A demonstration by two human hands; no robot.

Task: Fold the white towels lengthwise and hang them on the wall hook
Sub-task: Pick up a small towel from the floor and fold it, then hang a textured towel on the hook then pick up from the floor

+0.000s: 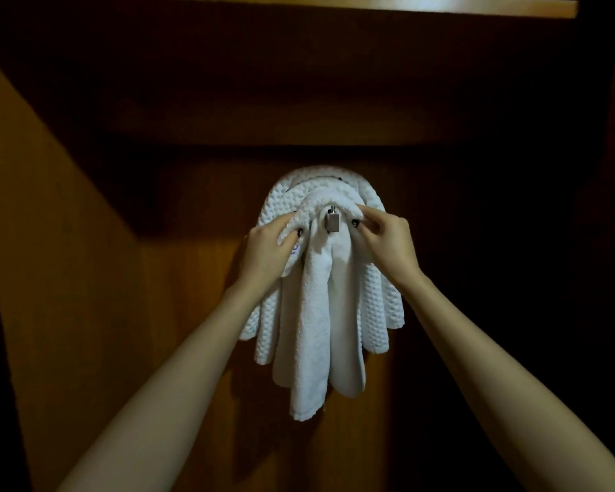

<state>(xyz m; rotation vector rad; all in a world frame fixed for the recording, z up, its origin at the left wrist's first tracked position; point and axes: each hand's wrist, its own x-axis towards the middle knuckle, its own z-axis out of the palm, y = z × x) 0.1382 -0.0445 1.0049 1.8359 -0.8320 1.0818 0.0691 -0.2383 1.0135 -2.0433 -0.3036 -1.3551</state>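
Note:
Several white towels hang folded over one metal wall hook (332,220) on a dark wooden panel. The front towel (316,324) is smooth terry and drapes lowest. Behind it hang waffle-textured towels (380,307), their ends fanning out to both sides. My left hand (265,255) pinches the front towel's fold just left of the hook. My right hand (387,243) pinches the same fold just right of the hook. The hook's tip pokes out between my hands above the fold.
The wooden wall panel (178,314) is lit on the left and dark on the right. A wooden shelf or ledge (370,3) runs across the top. A slanted wooden side wall (32,207) closes in on the left.

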